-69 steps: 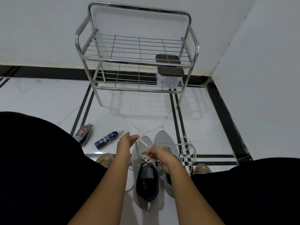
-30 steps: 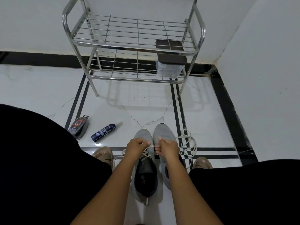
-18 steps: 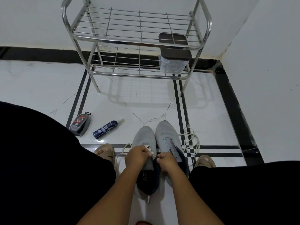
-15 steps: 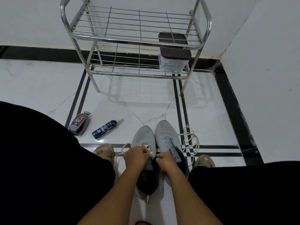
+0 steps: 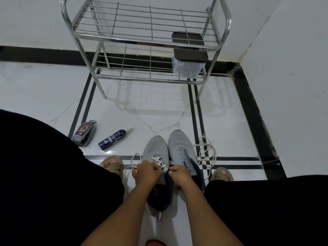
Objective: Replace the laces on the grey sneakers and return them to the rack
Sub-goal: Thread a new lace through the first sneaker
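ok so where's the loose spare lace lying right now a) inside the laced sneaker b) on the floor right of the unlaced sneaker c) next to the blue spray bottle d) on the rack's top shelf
b: the loose lace is coiled on the floor just right of the unlaced sneaker, far from the spray bottle and the rack.

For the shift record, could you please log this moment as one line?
stage: lacing | left hand: pinching lace | right hand: pinching lace | left sneaker: part-laced | right sneaker: unlaced | rack: no sneakers
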The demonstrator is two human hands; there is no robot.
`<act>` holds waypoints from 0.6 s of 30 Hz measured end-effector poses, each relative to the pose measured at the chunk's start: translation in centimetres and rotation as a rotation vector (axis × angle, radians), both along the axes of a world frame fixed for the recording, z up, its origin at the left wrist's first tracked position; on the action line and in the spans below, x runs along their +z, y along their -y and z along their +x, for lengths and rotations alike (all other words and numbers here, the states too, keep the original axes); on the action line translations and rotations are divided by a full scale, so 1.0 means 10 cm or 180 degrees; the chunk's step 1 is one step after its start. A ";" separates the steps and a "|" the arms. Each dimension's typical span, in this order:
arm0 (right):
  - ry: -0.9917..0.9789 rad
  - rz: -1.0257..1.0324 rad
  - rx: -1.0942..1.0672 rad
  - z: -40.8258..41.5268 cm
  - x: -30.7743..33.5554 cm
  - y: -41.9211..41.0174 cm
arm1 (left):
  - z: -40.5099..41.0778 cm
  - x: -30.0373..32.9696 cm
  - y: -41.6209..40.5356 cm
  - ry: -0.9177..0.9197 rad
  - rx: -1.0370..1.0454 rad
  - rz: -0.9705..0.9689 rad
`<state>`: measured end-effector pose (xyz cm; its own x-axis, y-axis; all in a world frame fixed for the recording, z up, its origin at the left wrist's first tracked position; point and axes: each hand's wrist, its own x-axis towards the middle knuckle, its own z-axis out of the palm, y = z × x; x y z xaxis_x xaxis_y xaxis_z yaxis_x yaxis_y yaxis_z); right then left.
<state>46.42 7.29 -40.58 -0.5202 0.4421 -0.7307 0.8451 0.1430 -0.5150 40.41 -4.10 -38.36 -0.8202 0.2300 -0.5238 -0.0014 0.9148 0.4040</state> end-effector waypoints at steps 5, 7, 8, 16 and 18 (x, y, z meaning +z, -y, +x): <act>0.0017 -0.0386 -0.0468 -0.04 0.02 -0.02 | 0.01 0.01 -0.07 -0.0336 -0.0287 -0.0024; 0.0027 -0.0514 -0.0733 -0.05 0.03 -0.03 | 0.03 0.01 -0.10 -0.0502 -0.0501 -0.0039; 0.0014 -0.0427 -0.0704 -0.05 0.04 -0.03 | 0.05 0.01 -0.09 -0.0574 -0.0572 -0.0070; -0.0065 0.0425 -0.1171 -0.21 0.31 -0.11 | 0.14 0.10 0.15 -0.0180 0.0792 -0.0252; -0.0538 0.0255 -0.2481 -0.25 0.58 -0.41 | 0.14 0.13 0.18 0.0139 0.1002 0.0027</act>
